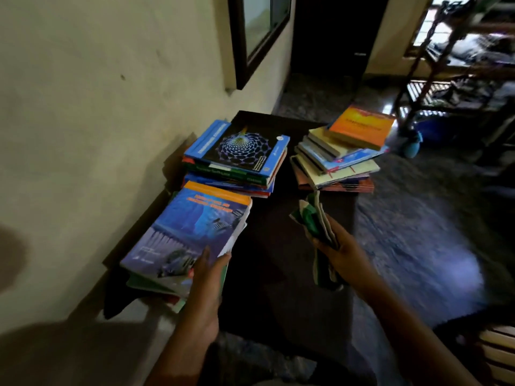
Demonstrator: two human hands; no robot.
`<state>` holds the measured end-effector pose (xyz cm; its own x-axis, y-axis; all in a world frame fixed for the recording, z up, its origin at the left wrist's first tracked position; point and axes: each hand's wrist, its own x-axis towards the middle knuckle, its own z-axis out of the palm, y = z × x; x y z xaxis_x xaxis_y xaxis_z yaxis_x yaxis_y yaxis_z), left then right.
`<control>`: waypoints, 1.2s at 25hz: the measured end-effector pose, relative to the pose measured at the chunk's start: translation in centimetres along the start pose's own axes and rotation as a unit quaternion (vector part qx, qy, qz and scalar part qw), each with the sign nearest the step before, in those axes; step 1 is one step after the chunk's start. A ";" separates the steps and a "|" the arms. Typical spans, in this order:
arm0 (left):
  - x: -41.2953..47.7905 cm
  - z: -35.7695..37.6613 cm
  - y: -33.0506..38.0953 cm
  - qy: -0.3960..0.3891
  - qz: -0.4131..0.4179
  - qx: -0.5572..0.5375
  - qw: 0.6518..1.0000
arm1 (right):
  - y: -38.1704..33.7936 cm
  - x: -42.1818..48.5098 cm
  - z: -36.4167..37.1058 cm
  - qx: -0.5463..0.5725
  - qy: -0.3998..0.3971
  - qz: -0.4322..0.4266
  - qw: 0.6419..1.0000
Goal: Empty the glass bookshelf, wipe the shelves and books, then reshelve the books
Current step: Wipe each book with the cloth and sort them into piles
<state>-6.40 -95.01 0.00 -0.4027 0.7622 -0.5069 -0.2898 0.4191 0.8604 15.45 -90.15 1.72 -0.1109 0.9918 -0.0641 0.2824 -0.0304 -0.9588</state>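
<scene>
Three piles of books lie on a dark low table [267,263] against the wall. The near left pile is topped by a blue book with an orange band [189,227]; my left hand [207,277] grips this pile at its near right edge, thumb on the cover. Behind it sits a pile topped by a black book with a lattice sphere [242,147]. At the far right is a fanned pile topped by an orange book [361,126]. My right hand [341,256] is closed around a folded green and white cloth [317,218], held above the table.
A pale wall [97,107] runs along the left with a dark-framed window [257,32]. A dark doorway [331,34] is at the back. A rack with clutter [457,79] stands at the right over a dark patterned floor. Stacked book edges [498,349] show at the bottom right corner.
</scene>
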 end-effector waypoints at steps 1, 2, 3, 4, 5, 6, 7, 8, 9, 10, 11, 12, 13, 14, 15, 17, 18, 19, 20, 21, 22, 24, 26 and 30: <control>-0.5 -0.9 0.5 -0.028 -0.050 -0.046 0.997 | -0.1 0.3 0.1 -0.009 -0.009 -0.004 1.000; -0.9 -1.9 1.0 -0.061 -0.097 -0.090 0.989 | -0.3 0.6 0.4 -0.010 -0.020 -0.008 1.000; -1.1 -3.0 1.3 -0.092 -0.130 -0.119 0.980 | -0.3 0.9 0.8 -0.006 -0.031 -0.014 0.999; -1.1 -3.7 1.5 -0.115 -0.143 -0.139 0.973 | -0.3 1.0 1.4 0.003 -0.044 -0.018 0.999; -1.0 -4.2 1.5 -0.121 -0.145 -0.153 0.970 | -0.3 1.2 2.2 0.010 -0.059 -0.020 0.998; -0.6 -4.1 1.5 -0.120 -0.142 -0.168 0.968 | -0.4 1.3 3.0 0.016 -0.073 -0.026 0.997; 0.1 -3.6 1.7 -0.121 -0.135 -0.185 0.966 | -0.4 1.5 3.7 0.019 -0.080 -0.031 0.996; 1.0 -2.6 2.1 -0.123 -0.127 -0.198 0.964 | -0.5 1.7 4.3 0.023 -0.082 -0.034 0.996; 2.3 -1.1 2.7 -0.125 -0.120 -0.209 0.962 | -0.6 2.0 4.7 0.027 -0.077 -0.036 0.996; 3.8 0.7 3.6 -0.132 -0.116 -0.214 0.961 | -0.6 2.2 4.7 0.033 -0.068 -0.039 0.996; 5.5 2.7 4.5 -0.140 -0.113 -0.213 0.960 | -0.7 2.5 4.6 0.036 -0.056 -0.044 0.997; 7.0 4.5 5.6 -0.142 -0.110 -0.202 0.963 | -0.8 2.9 4.2 0.035 -0.043 -0.043 0.998; 8.5 6.4 6.6 -0.137 -0.110 -0.185 0.967 | -1.0 3.2 3.7 0.032 -0.033 -0.041 0.998; 9.9 8.2 7.4 -0.131 -0.112 -0.165 0.971 | -1.0 3.4 3.1 0.032 -0.023 -0.039 0.998; 11.3 9.8 7.8 -0.127 -0.118 -0.148 0.974 | -1.0 3.6 2.6 0.034 -0.014 -0.036 0.999; 14.2 12.5 8.2 -0.120 -0.136 -0.125 0.975 | -0.9 3.9 1.8 0.038 0.004 -0.027 0.999; 15.5 13.5 8.2 -0.106 -0.142 -0.113 0.978 | -0.7 4.1 1.5 0.036 0.012 -0.023 0.999; 16.5 14.4 8.1 -0.088 -0.142 -0.100 0.981 | -0.5 4.2 1.3 0.033 0.015 -0.022 0.999; 17.4 14.9 7.9 -0.069 -0.139 -0.089 0.984 | -0.3 4.4 1.1 0.028 0.019 -0.017 0.999; 18.1 15.1 7.6 -0.053 -0.133 -0.083 0.986 | 0.0 4.5 1.0 0.027 0.022 -0.012 0.999; 18.3 15.1 7.4 -0.047 -0.124 -0.084 0.988 | 0.2 4.7 0.8 0.030 0.025 -0.008 0.999; 17.8 14.1 7.0 -0.070 -0.114 -0.105 0.985 | 0.4 4.8 0.7 0.033 0.025 -0.005 0.999; 16.5 12.5 6.5 -0.116 -0.098 -0.149 0.977 | 0.3 4.9 0.8 0.026 0.015 -0.001 1.000; 12.1 9.1 5.2 -0.185 -0.046 -0.206 0.960 | -1.4 3.7 0.7 0.015 0.007 -0.011 1.000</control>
<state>-4.87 -79.15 -1.17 -0.0459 0.8860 -0.4615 -0.6596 0.3201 0.6801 13.99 -86.53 2.59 -0.1028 0.9939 -0.0398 0.2519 -0.0127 -0.9677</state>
